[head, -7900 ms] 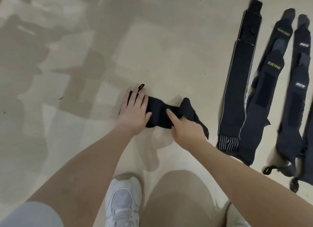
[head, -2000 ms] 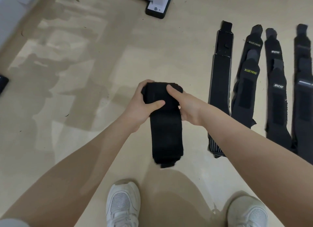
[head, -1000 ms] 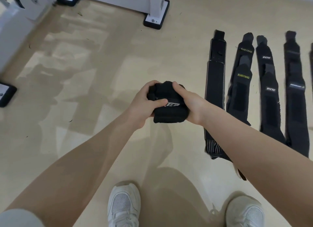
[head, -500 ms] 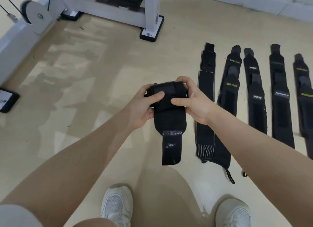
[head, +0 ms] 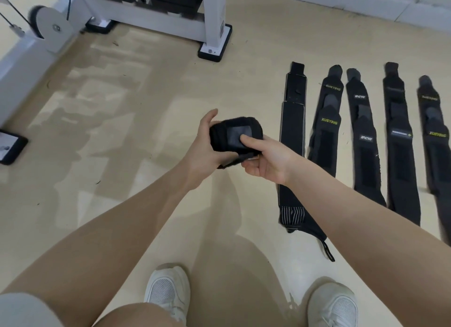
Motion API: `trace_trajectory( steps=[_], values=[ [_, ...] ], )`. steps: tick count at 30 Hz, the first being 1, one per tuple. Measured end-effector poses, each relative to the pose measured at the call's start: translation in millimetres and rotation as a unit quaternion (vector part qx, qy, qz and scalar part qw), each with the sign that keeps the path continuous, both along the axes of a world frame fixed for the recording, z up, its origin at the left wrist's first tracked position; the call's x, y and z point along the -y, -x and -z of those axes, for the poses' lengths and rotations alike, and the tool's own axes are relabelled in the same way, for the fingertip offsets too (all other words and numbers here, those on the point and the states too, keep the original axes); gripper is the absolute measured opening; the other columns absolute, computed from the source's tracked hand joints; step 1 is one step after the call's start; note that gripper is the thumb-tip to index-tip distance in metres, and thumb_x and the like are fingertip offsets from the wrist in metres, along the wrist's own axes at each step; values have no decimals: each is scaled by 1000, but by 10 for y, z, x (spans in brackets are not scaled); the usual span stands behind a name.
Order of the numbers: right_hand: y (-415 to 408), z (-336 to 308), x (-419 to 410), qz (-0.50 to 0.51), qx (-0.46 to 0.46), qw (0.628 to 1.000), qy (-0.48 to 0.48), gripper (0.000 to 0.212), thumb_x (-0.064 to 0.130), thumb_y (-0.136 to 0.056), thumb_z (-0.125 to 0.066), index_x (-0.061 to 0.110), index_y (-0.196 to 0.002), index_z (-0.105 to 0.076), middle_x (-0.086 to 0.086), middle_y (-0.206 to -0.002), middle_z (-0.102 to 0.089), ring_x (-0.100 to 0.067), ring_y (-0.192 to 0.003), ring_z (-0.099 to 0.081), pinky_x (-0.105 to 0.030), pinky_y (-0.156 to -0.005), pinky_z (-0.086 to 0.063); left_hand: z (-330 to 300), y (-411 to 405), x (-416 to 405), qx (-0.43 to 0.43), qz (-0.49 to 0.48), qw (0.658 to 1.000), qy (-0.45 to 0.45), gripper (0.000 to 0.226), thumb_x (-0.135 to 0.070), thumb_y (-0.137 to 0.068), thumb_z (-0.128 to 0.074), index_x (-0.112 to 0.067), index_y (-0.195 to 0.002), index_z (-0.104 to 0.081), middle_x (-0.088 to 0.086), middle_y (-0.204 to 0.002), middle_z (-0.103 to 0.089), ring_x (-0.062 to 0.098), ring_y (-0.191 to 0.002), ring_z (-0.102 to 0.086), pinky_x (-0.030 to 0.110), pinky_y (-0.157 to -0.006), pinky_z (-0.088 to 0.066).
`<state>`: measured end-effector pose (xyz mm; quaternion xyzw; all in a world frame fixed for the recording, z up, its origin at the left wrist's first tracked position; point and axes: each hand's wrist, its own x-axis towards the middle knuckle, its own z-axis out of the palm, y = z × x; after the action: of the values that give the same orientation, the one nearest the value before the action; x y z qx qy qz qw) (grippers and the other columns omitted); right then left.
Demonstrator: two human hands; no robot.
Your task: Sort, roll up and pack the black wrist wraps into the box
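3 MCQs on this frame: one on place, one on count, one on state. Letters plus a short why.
1. Where do the flat wraps lie?
A. on the floor, to the person's right
B. in a box
C. across the shoes

2. How many flat wraps show in the row?
A. two
B. five
C. nine

3. What state is the wrap in the hands?
A. flat
B. rolled into a bundle
C. hanging full length

Answers:
1 A: the flat wraps lie side by side on the floor, right of the hands.
2 B: five strips in the row.
3 B: the left hand grips the rolled wrap while the right hand presses a thumb on its patch.
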<state>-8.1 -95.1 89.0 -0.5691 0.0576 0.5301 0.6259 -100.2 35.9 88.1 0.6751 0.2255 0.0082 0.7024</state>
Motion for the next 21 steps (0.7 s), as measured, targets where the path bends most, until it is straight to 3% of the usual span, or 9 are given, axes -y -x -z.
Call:
trace_trajectory(
  steps=[4,8,11,13,14,16,17,19,21],
  values=[
    [11,71,89,-52,47,998,-6,23,16,-92,-59,25,-112,-52,-2,-90,-59,-13,-58,-56,-22,-55,-50,19,7,-19,-104,-15,984,144,62,-30,-85,-68,-30,-137,-35,-10,-120,-55,19,-104,-64,41,-82,-57],
    [10,104,134,-63,53,996,-29,34,14,-91,-60,26,-121,-47,-3,-91,-59,-14,-58,-52,-22,-58,-49,39,-2,-16,-137,-51,961,236,40,-27,-86,-67,-23,-121,-49,4,-114,-61,23,-93,-69,31,-68,-58],
    [32,116,118,-123,195,973,28,52,22,-92,-60,31,-136,-33,4,-104,-60,-13,-81,-61,-24,-74,-51,83,-2,-23,-115,-84,959,244,26,-19,-88,-64,-26,-111,-53,2,-107,-63,21,-89,-69,30,-66,-57],
    [25,115,108,-119,372,918,66,61,18,-95,-55,29,-145,-21,7,-124,-49,-7,-111,-49,-21,-93,-41,125,8,-60,-111,-112,956,247,27,-16,-88,-64,-26,-111,-54,0,-104,-65,18,-87,-68,30,-64,-57],
    [23,110,115,-125,453,880,71,62,10,-94,-52,27,-145,-24,4,-135,-41,-8,-123,-38,-23,-102,-33,143,17,-90,-112,-128,953,252,32,-16,-87,-65,-24,-115,-53,1,-106,-65,17,-88,-68,30,-63,-57],
    [45,110,137,-188,561,803,65,65,-2,-79,-48,26,-138,-42,-2,-146,-29,-16,-136,-19,-27,-110,-19,188,47,-146,-114,-144,947,262,40,-16,-86,-66,-22,-123,-52,4,-111,-65,17,-92,-67,30,-64,-57],
    [57,115,136,-232,599,764,58,62,1,-73,-48,25,-131,-50,-4,-146,-30,-22,-138,-17,-30,-110,-17,208,63,-156,-116,-142,947,263,41,-17,-86,-66,-22,-125,-52,4,-112,-65,18,-94,-67,31,-65,-57],
    [86,146,76,-275,685,673,46,41,17,-73,-55,21,-114,-59,-7,-137,-45,-34,-135,-28,-41,-109,-22,247,75,-142,-124,-124,950,259,43,-17,-86,-67,-23,-126,-52,6,-113,-67,19,-94,-69,32,-66,-56],
    [108,167,-11,-273,760,589,33,19,26,-74,-63,14,-89,-65,-6,-113,-62,-37,-121,-48,-51,-101,-37,266,71,-119,-128,-116,950,260,42,-16,-86,-66,-24,-126,-53,6,-111,-67,19,-89,-70,32,-66,-56]
  ],
)
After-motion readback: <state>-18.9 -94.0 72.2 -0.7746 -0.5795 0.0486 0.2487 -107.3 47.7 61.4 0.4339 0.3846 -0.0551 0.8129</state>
